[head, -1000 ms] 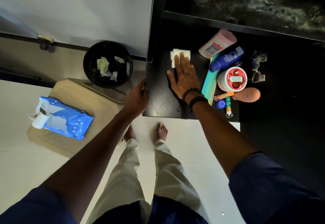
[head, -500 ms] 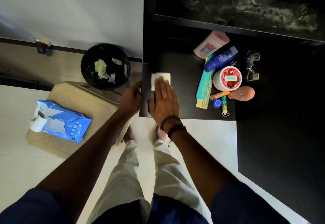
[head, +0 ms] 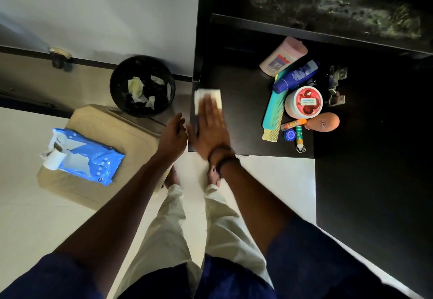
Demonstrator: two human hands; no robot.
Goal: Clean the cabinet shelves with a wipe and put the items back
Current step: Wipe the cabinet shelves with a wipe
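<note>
My right hand (head: pixel 210 127) lies flat, fingers straight, pressing a white wipe (head: pixel 216 94) onto the black cabinet shelf (head: pixel 241 111) at its front left corner. My left hand (head: pixel 173 134) hovers just left of the shelf's edge with loosely curled fingers and holds nothing. Toiletries are bunched at the shelf's right: a pink bottle (head: pixel 283 56), a blue bottle (head: pixel 296 76), a red-lidded jar (head: pixel 304 103), a teal comb (head: pixel 273 113), a brown egg-shaped item (head: pixel 324 121) and small tubes (head: pixel 299 138).
A black bin (head: pixel 142 86) with crumpled wipes stands on the floor left of the cabinet. A blue wipes pack (head: pixel 84 158) lies on a tan board (head: pixel 112 122). A metal hinge (head: pixel 336 87) sits at the shelf's right. My bare feet stand below the shelf's front edge.
My right hand has slid the wipe from the shelf's back middle to its front left corner. My left hand has come off the shelf's left edge.
</note>
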